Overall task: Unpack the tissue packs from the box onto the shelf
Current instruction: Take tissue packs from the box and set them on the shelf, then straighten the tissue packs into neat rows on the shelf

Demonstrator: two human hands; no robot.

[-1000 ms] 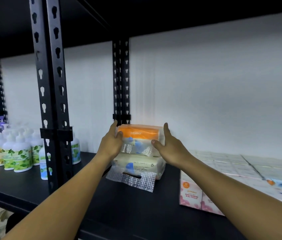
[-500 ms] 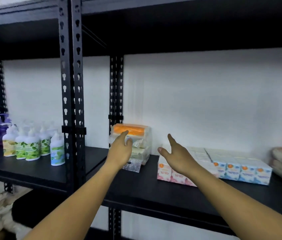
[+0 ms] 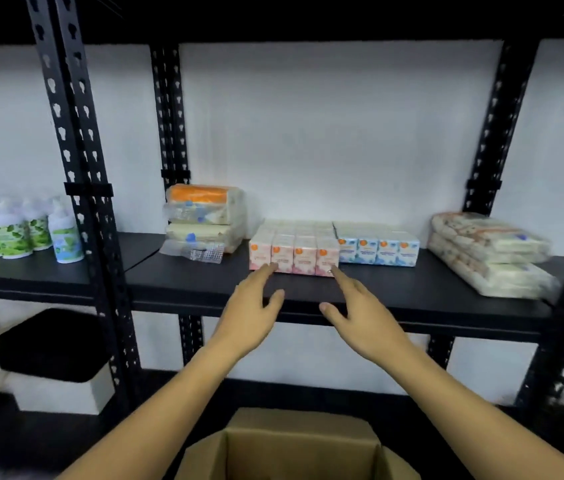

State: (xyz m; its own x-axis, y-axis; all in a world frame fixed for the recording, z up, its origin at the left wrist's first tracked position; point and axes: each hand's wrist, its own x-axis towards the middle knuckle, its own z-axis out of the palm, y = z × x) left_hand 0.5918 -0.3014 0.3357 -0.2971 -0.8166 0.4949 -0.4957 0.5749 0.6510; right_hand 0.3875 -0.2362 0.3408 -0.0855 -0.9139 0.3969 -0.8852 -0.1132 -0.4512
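Note:
Two stacked tissue packs (image 3: 204, 220), the top one orange-capped, rest at the back left of the black shelf (image 3: 412, 292). Beside them stand pink mini tissue packs (image 3: 293, 252), blue ones (image 3: 379, 251) and two large wrapped packs (image 3: 488, 254) at the right. My left hand (image 3: 249, 313) and my right hand (image 3: 360, 313) hover empty, fingers spread, in front of the shelf edge below the pink packs. An open cardboard box (image 3: 294, 445) sits below, between my forearms; I cannot see what lies inside it.
Black slotted uprights (image 3: 79, 188) divide the shelving. Pump bottles (image 3: 17, 233) crowd the left bay. A white bin with a black lid (image 3: 55, 355) sits on the lower level at left. A white wall lies behind.
Both hands let go of the orange-topped pack stack and drew back and down from the shelf. My view pulled away and lowered, bringing the box into sight.

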